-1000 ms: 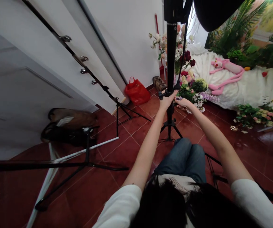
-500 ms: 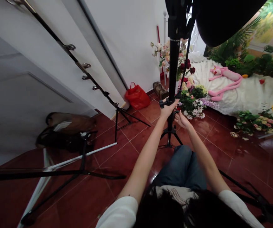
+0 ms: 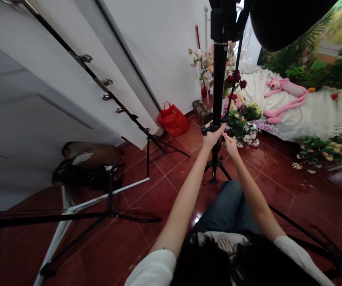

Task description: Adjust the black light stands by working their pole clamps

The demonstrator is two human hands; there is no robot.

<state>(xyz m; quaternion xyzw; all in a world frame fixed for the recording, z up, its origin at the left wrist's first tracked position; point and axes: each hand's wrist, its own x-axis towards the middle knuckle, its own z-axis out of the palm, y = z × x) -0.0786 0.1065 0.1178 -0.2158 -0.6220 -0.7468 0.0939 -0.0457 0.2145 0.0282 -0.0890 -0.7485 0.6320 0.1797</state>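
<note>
A black upright light stand (image 3: 219, 83) rises in front of me, its legs spread on the tiles and a large dark head at the top. My left hand (image 3: 211, 137) is wrapped round the pole just below a black clamp knob (image 3: 205, 129). Close beside the pole on its right, my right hand (image 3: 230, 143) has its fingers pinched together near the stand's collar; what they hold is too small to make out. A dark cable (image 3: 235, 75) hangs along the pole.
A red bag (image 3: 173, 121) sits by the wall. Flowers (image 3: 245, 127) stand right behind the pole. A pink plush toy (image 3: 290, 89) lies on white fur cloth. Stand legs (image 3: 135, 218) and a white frame (image 3: 108, 195) cross the floor at left; another stand (image 3: 316, 248) is at right.
My right hand's fingers have closed into a pinch and lifted slightly along the pole. My left hand keeps its grip. The view has shifted a little.
</note>
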